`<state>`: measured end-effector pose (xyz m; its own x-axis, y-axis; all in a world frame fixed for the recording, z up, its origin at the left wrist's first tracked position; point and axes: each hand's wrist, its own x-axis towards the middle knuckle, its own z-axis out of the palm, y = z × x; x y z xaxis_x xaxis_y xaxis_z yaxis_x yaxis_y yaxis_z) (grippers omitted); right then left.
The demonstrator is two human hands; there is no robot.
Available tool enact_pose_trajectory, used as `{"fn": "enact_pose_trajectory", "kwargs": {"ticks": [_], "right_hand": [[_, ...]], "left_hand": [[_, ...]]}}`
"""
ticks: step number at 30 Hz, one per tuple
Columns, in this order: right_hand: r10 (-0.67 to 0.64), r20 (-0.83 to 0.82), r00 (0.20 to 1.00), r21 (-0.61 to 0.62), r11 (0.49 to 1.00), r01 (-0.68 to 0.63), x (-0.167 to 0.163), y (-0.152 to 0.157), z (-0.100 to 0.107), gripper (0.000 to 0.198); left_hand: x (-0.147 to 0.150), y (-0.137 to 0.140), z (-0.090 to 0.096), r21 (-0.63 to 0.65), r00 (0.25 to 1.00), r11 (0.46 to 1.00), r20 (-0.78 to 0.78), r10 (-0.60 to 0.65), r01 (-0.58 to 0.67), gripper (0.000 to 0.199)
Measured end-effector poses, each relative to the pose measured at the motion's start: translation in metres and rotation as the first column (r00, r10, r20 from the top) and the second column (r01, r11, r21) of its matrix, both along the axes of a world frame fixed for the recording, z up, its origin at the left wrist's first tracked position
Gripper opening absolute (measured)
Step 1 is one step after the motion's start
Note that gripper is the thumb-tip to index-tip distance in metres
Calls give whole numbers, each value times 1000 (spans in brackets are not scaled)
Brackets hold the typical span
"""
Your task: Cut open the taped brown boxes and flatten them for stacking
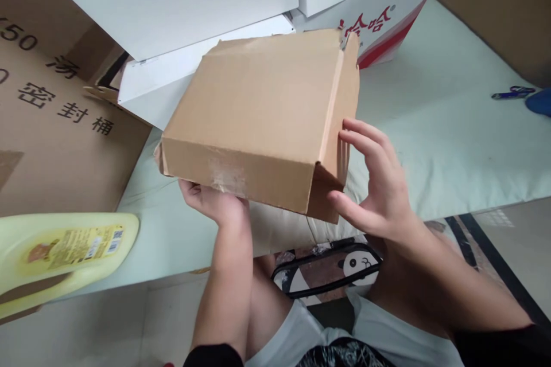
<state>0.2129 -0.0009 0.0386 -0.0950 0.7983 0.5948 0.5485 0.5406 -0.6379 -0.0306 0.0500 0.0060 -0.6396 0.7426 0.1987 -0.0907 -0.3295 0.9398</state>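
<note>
A brown cardboard box (258, 103) is held tilted above the pale green cloth, its right end flap standing partly out. My left hand (213, 200) supports it from below at the front left; the fingers go out of sight under the box. At the right end, my right hand (379, 183) has its fingers spread, the fingertips at the side flap and the thumb by the lower flap. Whether the right fingertips press on the cardboard is hard to tell. A strip of clear tape (226, 172) shows on the front face.
White boxes (193, 0) stand behind, one with red lettering (370, 23). A large printed carton (51, 114) and a yellow bottle (73, 252) are at left. A blue-handled tool (514, 93) lies at right on the green cloth (451, 143). A panda-patterned item (327, 269) sits below.
</note>
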Motion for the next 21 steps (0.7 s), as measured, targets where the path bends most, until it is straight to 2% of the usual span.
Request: {"fn": "enact_pose_trajectory", "kwargs": {"ticks": [2,3,5,9,12,14,18,21], "right_hand": [[12,-19,1000,-86,996,-14,-1,3,-1,74],[-6,-45,999,-106,994,1,-1,5,-3,83],[-79,-115,990,-133,989,63,1,11,-10,92],[-307,-226,924,-231,939,256,7,19,-22,83],[-397,-199,896,-304,894,328,11,23,-28,77],[-392,-194,900,-314,893,321,12,25,-28,77],[-230,-294,928,-240,957,161,13,25,-22,81],[-170,-391,904,-206,974,94,16,24,-20,67]], "left_hand": [[10,-2,0,113,987,980,12,161,-161,18],[15,-4,-1,134,980,971,-1,199,-197,17],[22,-9,-7,141,977,973,-92,194,-181,15],[31,-16,-20,222,930,965,-306,204,-139,12],[34,-18,-24,264,913,953,-335,235,-148,12],[34,-17,-24,239,917,960,-331,223,-147,13],[28,-13,-19,162,959,975,-214,186,-152,17],[22,-9,-16,129,985,983,-105,141,-127,17]]}}
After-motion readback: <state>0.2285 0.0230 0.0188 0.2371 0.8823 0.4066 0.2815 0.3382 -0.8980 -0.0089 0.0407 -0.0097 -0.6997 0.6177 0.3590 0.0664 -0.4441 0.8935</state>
